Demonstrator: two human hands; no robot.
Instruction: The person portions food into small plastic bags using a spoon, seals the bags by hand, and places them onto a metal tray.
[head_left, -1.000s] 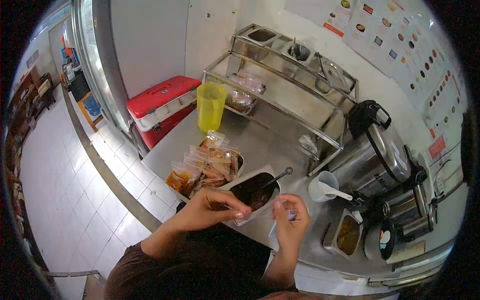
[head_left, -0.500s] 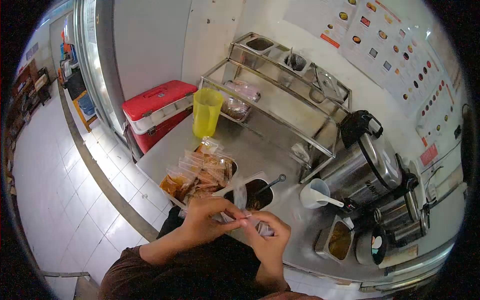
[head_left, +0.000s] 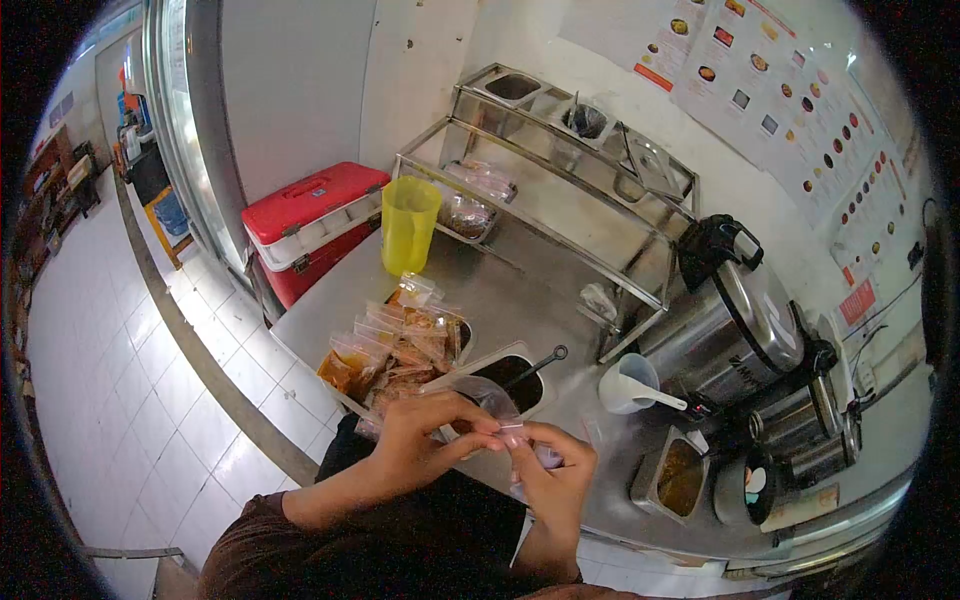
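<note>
Between both hands is a small clear zip bag (head_left: 492, 398), its top edge pinched at the fingertips. My left hand (head_left: 425, 432) is closed on one side of the edge, and my right hand (head_left: 553, 468) grips the other side with thumb and forefinger. Just beyond the bag, a metal pan (head_left: 540, 396) of dark food has a black-handled ladle (head_left: 537, 366) leaning in it. Left of that pan, several filled zip bags (head_left: 395, 345) of orange-brown food lie heaped on a tray.
A yellow pitcher (head_left: 409, 225) stands behind the bags, near a red cooler (head_left: 316, 215). A metal rack (head_left: 560, 170) rises at the back. To the right are a white measuring jug (head_left: 628, 385), a large steel cooker (head_left: 715, 335) and a pan of yellowish food (head_left: 682, 478).
My hands have moved slightly apart and to the right along the bag's edge. More of the clear bag now shows above my fingers.
</note>
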